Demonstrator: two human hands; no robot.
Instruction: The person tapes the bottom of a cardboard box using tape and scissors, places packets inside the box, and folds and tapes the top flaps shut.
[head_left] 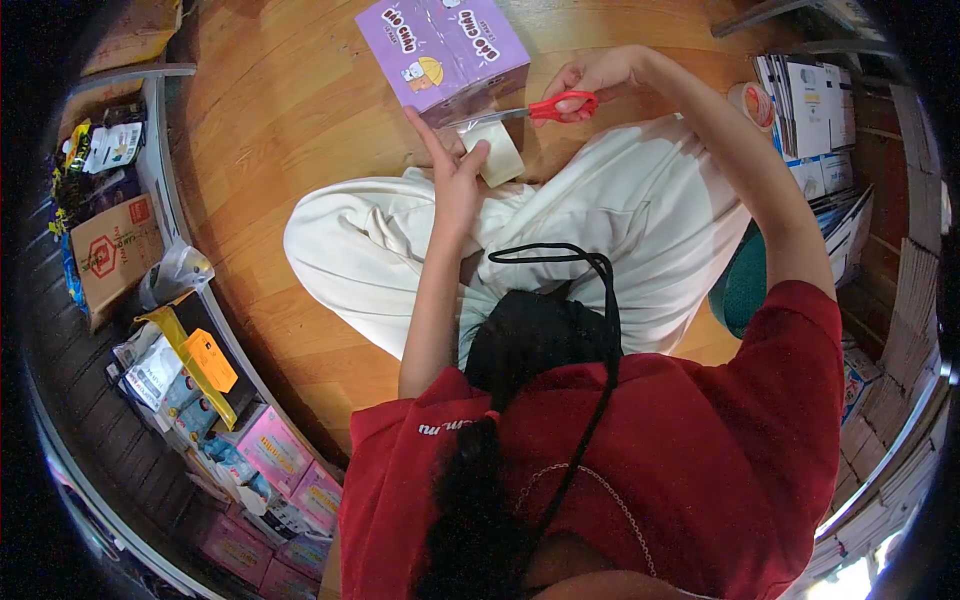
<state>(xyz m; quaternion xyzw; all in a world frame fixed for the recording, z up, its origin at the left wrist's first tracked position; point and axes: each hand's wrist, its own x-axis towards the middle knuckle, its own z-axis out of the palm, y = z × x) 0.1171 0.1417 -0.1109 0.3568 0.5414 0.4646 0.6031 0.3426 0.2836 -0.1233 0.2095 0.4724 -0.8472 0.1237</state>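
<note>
A clear roll of packing tape (503, 160) is held in my left hand (456, 168), with the thumb resting on the roll and the index finger pointing up towards the purple box (455, 45). My right hand (590, 82) grips red-handled scissors (563, 104) by the finger loops. Their blades point left across the top of the roll, close to the box's near edge and the left fingers. Whether a strip of tape lies between the blades, I cannot make out. The box lies on the wooden floor, with white lettering and a cartoon with a yellow umbrella on top.
Crossed legs in white trousers (350, 235) flank the hands. A shelf on the left holds packets, a brown carton (115, 250) and pink boxes (275, 448). At right stand another tape roll (751, 104), stacked white cartons (808, 110) and a dark green object (738, 290).
</note>
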